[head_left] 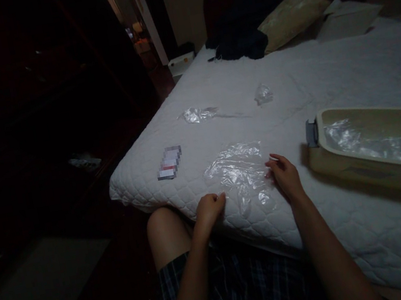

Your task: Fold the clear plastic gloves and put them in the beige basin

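A clear plastic bag [241, 171] lies spread and wrinkled on the white quilted bed, its surface full of bright glints. At its lower left edge is my left hand [209, 211], fingers curled and thumb pressed in on the plastic. My right hand [284, 174] is by the bag's right edge, fingers bent but apart, fingertips close to or touching the plastic.
A pale bin with a grey latch [365, 162] stands at right, with clear plastic inside. Two crumpled clear plastic pieces [198, 114] [263, 94] lie farther back. A blurred-out phone-like object [170, 163] is left. Pillows [293, 17] and dark cloth [243, 21] lie by the headboard.
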`<action>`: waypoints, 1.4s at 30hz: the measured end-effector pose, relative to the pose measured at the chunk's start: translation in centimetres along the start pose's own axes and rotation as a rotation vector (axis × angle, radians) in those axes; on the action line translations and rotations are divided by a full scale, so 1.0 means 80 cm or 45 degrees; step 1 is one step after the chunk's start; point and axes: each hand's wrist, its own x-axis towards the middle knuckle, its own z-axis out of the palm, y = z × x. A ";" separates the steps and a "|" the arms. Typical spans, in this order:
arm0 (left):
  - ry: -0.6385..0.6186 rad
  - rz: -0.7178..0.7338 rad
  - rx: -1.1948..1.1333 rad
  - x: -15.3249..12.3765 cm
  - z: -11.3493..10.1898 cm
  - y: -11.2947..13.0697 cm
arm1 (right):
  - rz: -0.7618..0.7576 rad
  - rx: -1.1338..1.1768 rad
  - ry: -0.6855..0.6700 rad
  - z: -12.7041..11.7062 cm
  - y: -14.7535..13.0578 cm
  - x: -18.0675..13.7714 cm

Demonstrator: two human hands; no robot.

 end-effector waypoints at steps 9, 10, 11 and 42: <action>0.275 -0.035 0.221 -0.011 -0.015 0.022 | 0.060 0.341 -0.213 -0.034 -0.001 -0.026; 0.398 0.021 0.251 -0.010 -0.018 0.029 | 0.060 0.346 -0.215 -0.034 0.000 -0.026; 0.500 0.120 0.281 -0.009 -0.020 0.037 | 0.061 0.345 -0.212 -0.034 0.001 -0.025; -0.080 0.947 0.740 0.016 0.029 0.134 | 0.295 0.141 -0.405 -0.067 -0.024 -0.040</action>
